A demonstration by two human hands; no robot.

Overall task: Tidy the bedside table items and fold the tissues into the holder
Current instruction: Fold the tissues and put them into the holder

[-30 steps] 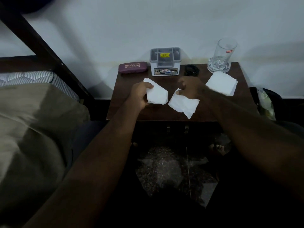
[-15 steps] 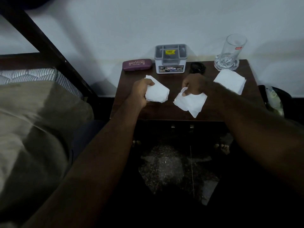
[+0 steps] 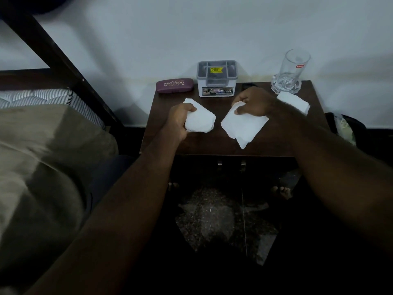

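Observation:
My left hand [image 3: 178, 120] grips a crumpled white tissue [image 3: 201, 121] over the left middle of the dark wooden bedside table [image 3: 204, 146]. To its right, my right hand [image 3: 254, 104] pinches the top edge of a second, flatter white tissue [image 3: 242, 127] that droops toward the table's front. The grey and white tissue holder [image 3: 217, 78] stands at the back centre, its top open. A stack of white tissues [image 3: 294, 102] lies at the right, partly behind my right forearm.
A maroon spectacle case [image 3: 174, 86] lies at the back left. A clear drinking glass [image 3: 292, 70] stands at the back right corner. A small black object [image 3: 248, 85] peeks out behind my right hand. A bed [image 3: 42, 135] is on the left, a bag [image 3: 344, 128] on the right.
My right hand has lifted its tissue off the table and moved it back a little. My left hand has closed more tightly on its tissue. The camera view shifted slightly.

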